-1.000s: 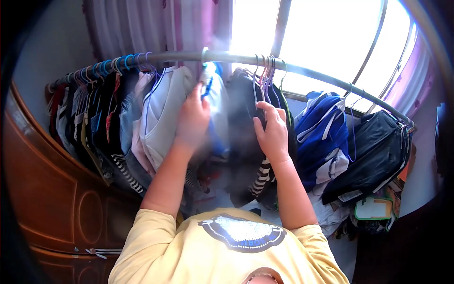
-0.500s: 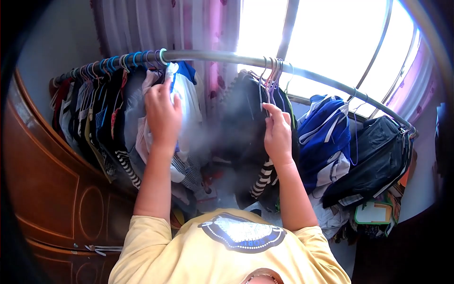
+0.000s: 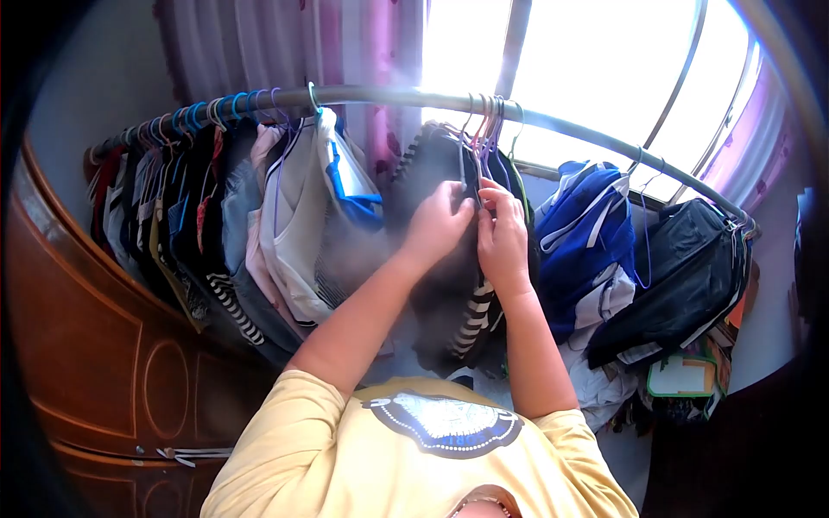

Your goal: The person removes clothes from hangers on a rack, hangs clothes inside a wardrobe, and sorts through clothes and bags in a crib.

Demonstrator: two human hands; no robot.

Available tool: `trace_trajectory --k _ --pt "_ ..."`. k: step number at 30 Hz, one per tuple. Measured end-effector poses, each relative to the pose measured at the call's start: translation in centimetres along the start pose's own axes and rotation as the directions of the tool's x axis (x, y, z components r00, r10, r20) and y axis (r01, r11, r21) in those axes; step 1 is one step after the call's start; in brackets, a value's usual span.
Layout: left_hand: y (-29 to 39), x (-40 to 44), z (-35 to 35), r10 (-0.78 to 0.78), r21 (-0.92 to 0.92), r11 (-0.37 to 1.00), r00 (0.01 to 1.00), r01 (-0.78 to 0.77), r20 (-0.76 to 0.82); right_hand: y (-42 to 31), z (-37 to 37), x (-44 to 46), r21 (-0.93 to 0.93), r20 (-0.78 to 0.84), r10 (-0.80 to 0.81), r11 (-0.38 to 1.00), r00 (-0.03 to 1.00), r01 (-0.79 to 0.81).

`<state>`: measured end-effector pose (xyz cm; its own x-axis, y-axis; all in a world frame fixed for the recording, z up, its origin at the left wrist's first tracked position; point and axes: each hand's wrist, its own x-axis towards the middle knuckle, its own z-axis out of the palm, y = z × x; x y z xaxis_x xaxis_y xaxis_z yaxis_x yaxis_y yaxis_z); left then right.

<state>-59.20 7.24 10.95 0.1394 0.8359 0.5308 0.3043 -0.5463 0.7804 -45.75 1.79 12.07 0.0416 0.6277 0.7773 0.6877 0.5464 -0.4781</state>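
Several dark garments hang close together on hangers (image 3: 490, 142) from a metal rail (image 3: 371, 95), right of the middle. My left hand (image 3: 439, 224) is at the upper part of a black garment (image 3: 419, 259), its fingers curled against the cloth. Beside it, my right hand (image 3: 503, 237) pinches the edge of the dark clothing just below the hangers, thumb and fingers close together. Exactly which layer each hand grips is partly hidden. A striped black-and-white sleeve (image 3: 473, 324) hangs below my right hand. Left of my hands, a white and blue garment (image 3: 345, 186) hangs on a pale green hanger (image 3: 313, 97).
A packed row of clothes (image 3: 186, 216) fills the rail's left end. To the right hang a blue jacket (image 3: 591, 250) and black trousers (image 3: 678, 276). A brown wooden cabinet (image 3: 95, 345) stands at left. Behind the rail are a bright window (image 3: 587, 60) and purple curtains (image 3: 268, 43).
My left hand has left the white and blue garment and moved right to the black one, beside my right hand. The white and blue garment now hangs free, spread wider. My right hand stays among the dark clothes.
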Motion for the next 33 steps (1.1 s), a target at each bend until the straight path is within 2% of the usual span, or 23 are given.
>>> trace_trajectory --k 3,4,5,7,9,10,11,13,16,20,21,22,24,25,26,27,28,29,31,33 --pt "-0.4 0.1 -1.6 -0.016 0.019 1.000 0.999 0.017 -0.033 0.1 -0.4 -0.2 -0.021 0.001 -0.001 1.000 1.000 0.001" --pt "-1.0 0.0 -2.0 0.063 0.095 0.994 0.989 -0.051 -0.136 0.1 -0.5 -0.3 -0.022 0.002 0.003 1.000 1.000 -0.003" --pt "-1.7 -0.1 -2.9 0.000 0.123 0.992 0.990 0.018 -0.143 0.2 -0.7 -0.3 -0.022 0.004 0.007 1.000 1.000 -0.007" --pt "-2.9 -0.2 -4.8 0.095 0.210 0.976 0.974 -0.050 -0.206 0.2 -0.9 -0.2 -0.032 0.006 0.012 0.999 1.000 -0.012" --pt "-3.4 -0.5 -7.1 0.024 0.236 0.971 0.978 0.026 -0.207 0.0 -1.1 -0.2 -0.051 0.010 0.013 0.999 1.000 -0.013" --pt "-3.6 -0.4 -8.2 0.106 0.281 0.959 0.967 -0.037 -0.233 0.1 -1.1 -0.2 -0.050 0.008 0.009 0.999 1.000 -0.008" --pt "-3.5 -0.5 -9.5 0.037 0.251 0.968 0.973 0.022 -0.227 0.2 -1.1 -0.2 -0.049 0.006 0.004 0.999 1.000 -0.003" --pt "-4.5 -0.5 -11.8 -0.005 0.284 0.955 0.964 0.083 -0.266 0.3 -1.0 -0.1 -0.055 0.005 -0.007 0.998 1.000 0.007" --pt "-4.8 -0.7 -15.3 0.052 0.442 0.892 0.953 0.091 -0.300 0.3 -0.9 0.0 -0.070 0.003 -0.009 0.998 1.000 0.009" --pt "-4.5 -0.9 -17.1 0.020 0.560 0.810 0.946 0.174 -0.322 0.6 -0.9 -0.1 -0.059 -0.027 -0.022 0.998 0.999 0.020" --pt "-4.3 -1.1 -17.0 0.120 0.641 0.756 0.936 0.130 -0.332 0.9 -0.8 -0.1 -0.055 -0.043 -0.036 0.998 0.998 0.033" --pt "-3.9 -1.4 -16.5 0.222 0.716 0.692 0.917 0.091 -0.331 1.3 -0.6 -0.4 0.064 -0.043 0.058 0.996 0.997 -0.055" --pt "-2.0 -1.9 -15.0 0.403 0.852 0.522 0.873 0.027 -0.275 0.9 -1.1 -0.4 0.181 0.014 0.159 0.970 0.987 -0.159" --pt "-0.7 -1.8 -13.9 0.491 0.853 0.517 0.839 -0.064 -0.235 0.6 -1.4 -0.4 0.236 0.048 0.207 0.948 0.977 -0.213" --pt "1.2 -2.0 -12.4 0.507 0.801 0.579 0.836 -0.152 -0.208 0.5 -1.5 -0.2 0.223 0.033 0.157 0.961 0.987 -0.161" --pt "2.3 -2.0 -10.6 0.461 0.676 0.700 0.868 -0.230 -0.182 0.5 -1.4 -0.2 0.216 0.042 0.176 0.959 0.983 -0.181" --pt "3.3 -2.3 -8.8 0.324 0.490 0.843 0.937 -0.223 -0.132 0.4 -1.2 -0.3 0.210 0.050 0.194 0.957 0.980 -0.201" --pt "3.6 -2.5 -6.9 0.117 0.214 0.972 0.991 -0.102 -0.061 0.4 -1.1 -0.3 0.203 0.058 0.212 0.954 0.976 -0.219" --pt "2.0 -2.1 -3.4 0.086 -0.018 0.996 0.993 -0.085 0.082 0.4 -0.7 -0.3 0.134 0.045 0.197 0.970 0.979 -0.201" --pt "1.1 -1.4 -1.1 0.030 -0.075 0.997 0.992 -0.021 0.122 0.3 -0.7 -0.3 0.042 0.018 0.148 0.988 0.989 -0.148"
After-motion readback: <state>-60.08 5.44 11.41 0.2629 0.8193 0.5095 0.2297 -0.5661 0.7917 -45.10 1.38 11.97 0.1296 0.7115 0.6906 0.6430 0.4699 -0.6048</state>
